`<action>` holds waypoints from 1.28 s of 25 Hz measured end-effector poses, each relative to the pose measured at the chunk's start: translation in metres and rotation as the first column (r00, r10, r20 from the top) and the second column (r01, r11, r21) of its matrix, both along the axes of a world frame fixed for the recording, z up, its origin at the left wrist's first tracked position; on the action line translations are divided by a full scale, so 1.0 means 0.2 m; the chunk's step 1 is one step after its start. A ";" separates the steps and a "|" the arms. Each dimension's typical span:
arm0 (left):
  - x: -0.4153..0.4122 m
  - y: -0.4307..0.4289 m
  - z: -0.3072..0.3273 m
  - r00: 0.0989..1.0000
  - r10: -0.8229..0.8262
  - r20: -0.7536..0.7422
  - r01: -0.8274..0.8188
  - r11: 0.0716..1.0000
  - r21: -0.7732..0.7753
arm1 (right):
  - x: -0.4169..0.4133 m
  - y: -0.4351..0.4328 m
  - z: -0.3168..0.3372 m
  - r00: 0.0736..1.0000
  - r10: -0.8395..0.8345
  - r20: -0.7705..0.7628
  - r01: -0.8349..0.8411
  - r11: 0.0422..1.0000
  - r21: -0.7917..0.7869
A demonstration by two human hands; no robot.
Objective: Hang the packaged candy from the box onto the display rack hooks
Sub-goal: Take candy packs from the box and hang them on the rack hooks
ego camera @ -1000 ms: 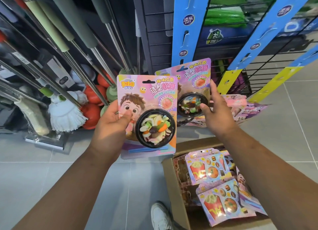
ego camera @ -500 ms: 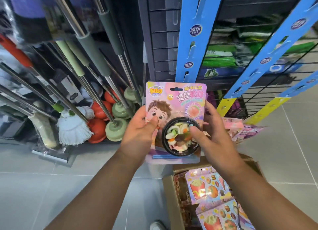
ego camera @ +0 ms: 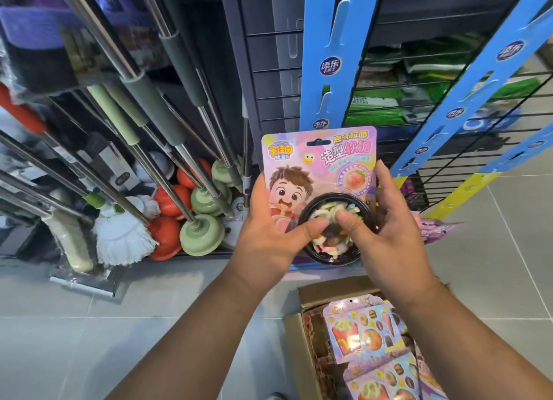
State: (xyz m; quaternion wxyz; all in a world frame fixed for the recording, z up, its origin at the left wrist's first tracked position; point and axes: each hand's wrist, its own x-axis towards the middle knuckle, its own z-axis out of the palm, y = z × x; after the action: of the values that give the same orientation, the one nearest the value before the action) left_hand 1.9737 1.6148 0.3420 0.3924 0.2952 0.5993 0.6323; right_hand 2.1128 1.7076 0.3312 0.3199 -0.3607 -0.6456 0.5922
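Since the candy pack point(ego camera: 317, 172) isn't on a hook yet, both hands are doing the holding here. The left hand point(ego camera: 269, 238) grips the left edge with its thumb laid across the front. The right hand point(ego camera: 389, 235) wraps the right edge, thumb pressing on the black plastic bowl point(ego camera: 332, 257) of gummies. So both are clamped on the same pack, thumbs nearly meeting over the bowl. My guess is that's where the weight sits, so pinching there keeps the card from flopping.

The pack is upright, face to the camera, with its hang slot point(ego camera: 317, 142) at the top, clear of any fingers. That makes sense if the slot has to slide onto a tab. It sits just below the lower end of the blue strip point(ego camera: 332, 55), which hangs in front of the wire rack point(ego camera: 449, 190). The strip's cut-out tabs are all bare as far as I can see. Looks like the lining-up stage to me, hanging not done.

The box point(ego camera: 299, 339) sits open on the floor right under the arms, with more fries packs point(ego camera: 362, 337) face up inside, so the next grab is close. A few pink packs point(ego camera: 440, 230) lie by the rack's foot, can't tell why. Plungers point(ego camera: 201, 235) lean on the left, well out of the way.
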 end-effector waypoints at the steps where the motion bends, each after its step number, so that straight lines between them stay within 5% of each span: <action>1: 0.00 0.01 -0.01 1.000 -0.001 -0.002 0.001 1.000 0.012 | 0.00 0.01 -0.01 1.000 0.000 0.007 0.000 1.000 0.007; 26: -0.11 0.11 -0.23 0.997 0.055 -0.056 -0.062 0.991 -0.122 | -0.11 0.09 -0.15 0.994 -0.067 0.086 0.066 0.998 0.011; 30: -0.10 0.10 -0.26 0.984 0.040 -0.171 -0.075 0.976 -0.205 | -0.11 0.09 -0.17 0.990 -0.059 0.126 0.057 0.998 0.017; 32: -0.09 0.08 -0.24 0.939 0.010 -0.345 -0.122 0.945 -0.304 | -0.10 0.08 -0.18 0.987 -0.052 0.149 0.048 0.998 0.033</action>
State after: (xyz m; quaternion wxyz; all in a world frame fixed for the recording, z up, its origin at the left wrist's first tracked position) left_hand 1.9555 1.6318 0.2946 0.3046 0.3112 0.7623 0.4789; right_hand 2.0934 1.7245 0.2945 0.2904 -0.4156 -0.6673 0.5456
